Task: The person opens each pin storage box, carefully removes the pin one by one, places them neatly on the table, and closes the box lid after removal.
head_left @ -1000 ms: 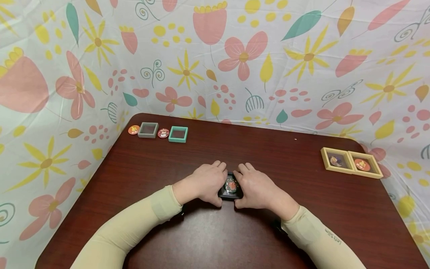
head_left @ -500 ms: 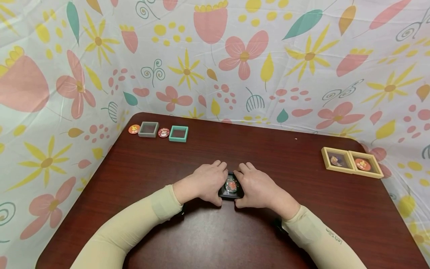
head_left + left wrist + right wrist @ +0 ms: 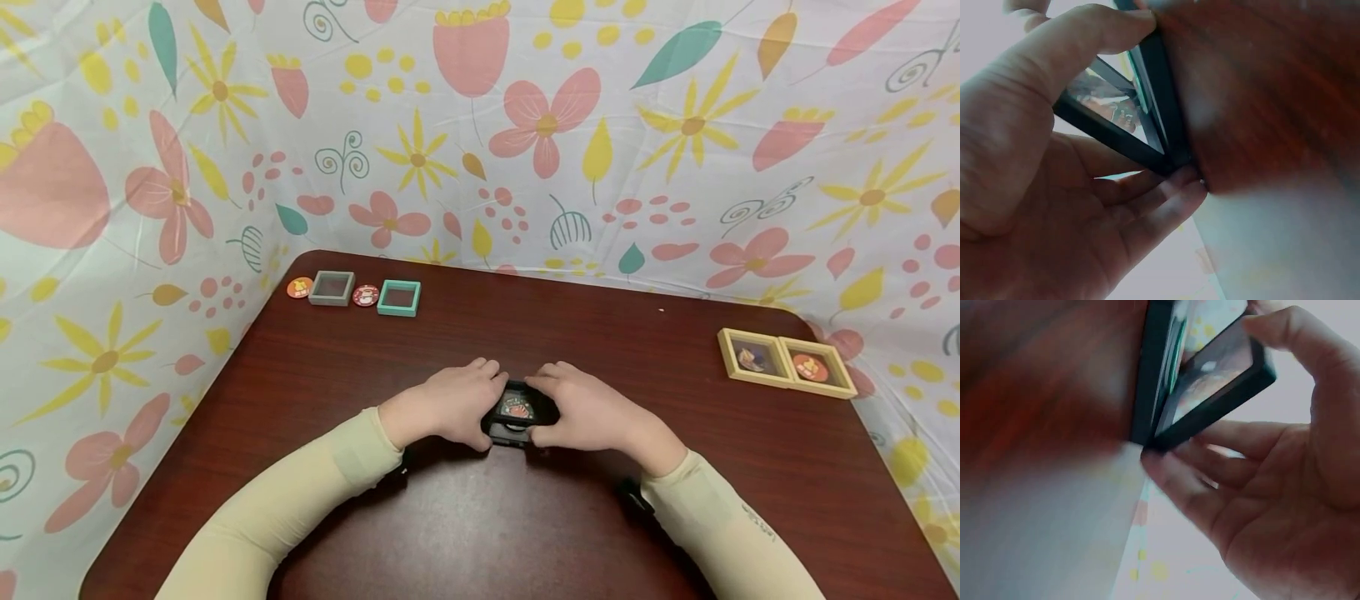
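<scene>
A black square display case (image 3: 510, 437) with clear film panes stands partly opened on the table, its two halves spread in a V. Behind the film shows a round badge (image 3: 516, 408) with a red and white design. My left hand (image 3: 459, 405) holds the case from the left; the left wrist view has its thumb (image 3: 1113, 30) on the lower half's rim and fingers by the hinge end. From the right, my right hand (image 3: 592, 410) grips the raised lid (image 3: 1219, 409), thumb on its free edge and fingertips near the hinge.
At the back left lie an orange badge (image 3: 299, 287), a grey case (image 3: 332, 301), a red badge (image 3: 366, 296) and a teal case (image 3: 398, 312). Two yellow cases (image 3: 787, 384) with badges inside stand at the right. A flower-patterned curtain (image 3: 420, 75) borders the table.
The case was closed flat between both hands; its lid is now tilted up away from the lower half. My right hand has risen slightly with the lid, while the left stays beside the case.
</scene>
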Demonstrator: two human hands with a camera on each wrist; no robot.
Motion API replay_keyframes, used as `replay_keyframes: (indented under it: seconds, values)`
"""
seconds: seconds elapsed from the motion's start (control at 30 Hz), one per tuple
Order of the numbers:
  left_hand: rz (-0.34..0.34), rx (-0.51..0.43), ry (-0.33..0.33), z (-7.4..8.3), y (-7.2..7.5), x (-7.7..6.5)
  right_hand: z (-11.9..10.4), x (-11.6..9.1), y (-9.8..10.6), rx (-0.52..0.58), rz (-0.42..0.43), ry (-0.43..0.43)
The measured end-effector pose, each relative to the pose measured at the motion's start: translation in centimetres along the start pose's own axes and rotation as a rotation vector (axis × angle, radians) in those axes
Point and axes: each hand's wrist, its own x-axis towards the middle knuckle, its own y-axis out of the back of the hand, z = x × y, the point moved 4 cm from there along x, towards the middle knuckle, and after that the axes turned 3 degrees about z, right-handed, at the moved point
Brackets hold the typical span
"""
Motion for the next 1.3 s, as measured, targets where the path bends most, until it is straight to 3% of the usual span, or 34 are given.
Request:
replay_keyframes:
  seconds: [0.2,0.33,0.43,0.67,0.97,1.3]
  values:
    - [0.01,-0.028,0.021,-0.3,0.0,-0.2,1.8,-0.1,0.8,0.218,-0.033,-0.067]
    - [0.085,-0.101,0.034,-0.6,-0.1,-0.5,2.7,-0.1,0.6,0.404,-0.055,-0.118]
    - [0.139,-0.161,0.023,-0.9,-0.3,-0.8,3.1,0.0,0.5,0.483,-0.05,-0.148]
    - [0.176,-0.198,-0.008,-1.2,-0.6,-1.0,4.1,0.0,0.4,0.482,0.004,-0.203]
    - [0.169,-0.204,0.028,-1.2,-0.6,-0.8,4.6,0.1,0.3,0.494,0.044,-0.272]
    - [0.159,-0.278,0.051,-1.4,-0.8,-0.5,4.5,0.3,0.1,0.62,0.074,-0.331]
